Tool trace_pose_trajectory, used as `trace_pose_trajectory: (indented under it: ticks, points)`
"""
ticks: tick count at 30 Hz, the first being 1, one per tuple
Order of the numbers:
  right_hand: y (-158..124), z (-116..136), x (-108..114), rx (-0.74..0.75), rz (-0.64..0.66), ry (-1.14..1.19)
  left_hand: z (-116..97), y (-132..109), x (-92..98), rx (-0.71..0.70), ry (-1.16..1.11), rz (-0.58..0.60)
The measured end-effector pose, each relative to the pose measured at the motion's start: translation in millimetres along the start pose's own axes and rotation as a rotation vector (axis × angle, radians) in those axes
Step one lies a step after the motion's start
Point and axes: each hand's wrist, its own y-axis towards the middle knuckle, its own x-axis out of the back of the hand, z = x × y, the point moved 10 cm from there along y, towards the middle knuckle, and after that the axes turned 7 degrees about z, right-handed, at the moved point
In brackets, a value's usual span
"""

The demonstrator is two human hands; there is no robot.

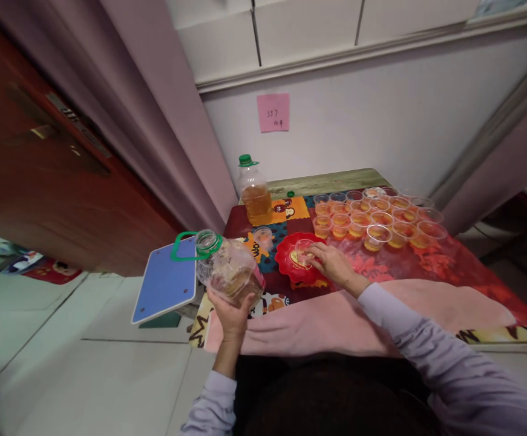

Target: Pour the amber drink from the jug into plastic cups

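Observation:
My left hand (230,312) is wrapped round the lower side of a large clear plastic jug (233,269), which is tilted with its uncapped mouth toward the upper left. Some pale liquid appears to lie inside it. Over a red scalloped bowl (284,260), my right hand (329,260) pinches a clear plastic cup (306,249) by its edge. A single clear cup (263,238) stands between the jug and the bowl. To the right of the bowl are several clear cups (360,224) in rows, many with amber liquid in them.
A second jug (256,203) with a green cap, part full of amber liquid, stands at the table's back left. Near it lies a small green cap (291,194). A pink cloth (299,327) covers the front edge. A blue-topped stool (166,284) is at the left.

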Motion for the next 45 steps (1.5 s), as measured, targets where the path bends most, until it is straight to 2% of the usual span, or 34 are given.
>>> trace_pose_trajectory:
  ticks: [3,6,8,11,14,18,20,23,26,29,32,38,45]
  points:
    - [-12,-9,10,-0.014,-0.121,0.063,-13,6,6.8,0.024,0.002,-0.034]
    - [-26,-28,13,-0.132,-0.244,0.119,-24,17,10.3,0.060,0.003,-0.030]
    - [-30,-37,6,-0.217,-0.260,0.127,-31,27,9.8,0.071,0.013,0.014]
    - [-21,-33,-6,-0.256,-0.228,0.120,-49,41,13.9,0.040,0.096,0.045]
    - [-8,-26,-10,-0.264,-0.203,0.130,-77,53,14.4,-0.058,0.243,0.107]
    - [4,-26,-12,-0.294,-0.185,0.151,-121,58,2.1,-0.293,0.494,0.263]
    - [5,-28,-13,-0.301,-0.197,0.159,-133,57,-4.3,-0.345,0.631,0.332]
    - [-2,-32,-9,-0.276,-0.283,0.195,-140,56,-9.0,-0.329,0.797,0.394]
    - [-23,-42,4,-0.244,-0.451,0.250,-146,56,-11.4,-0.296,0.887,0.439]
    - [-52,-63,12,-0.309,-0.606,0.302,-154,56,-15.6,-0.296,0.946,0.497]
    - [-73,-82,12,-0.406,-0.698,0.356,-163,57,-21.3,-0.338,0.979,0.540]
    - [-68,-80,6,-0.376,-0.654,0.363,-172,58,-32.8,-0.388,1.042,0.568]
    - [-72,-81,7,-0.396,-0.687,0.362,-184,59,-44.5,-0.417,1.090,0.596]
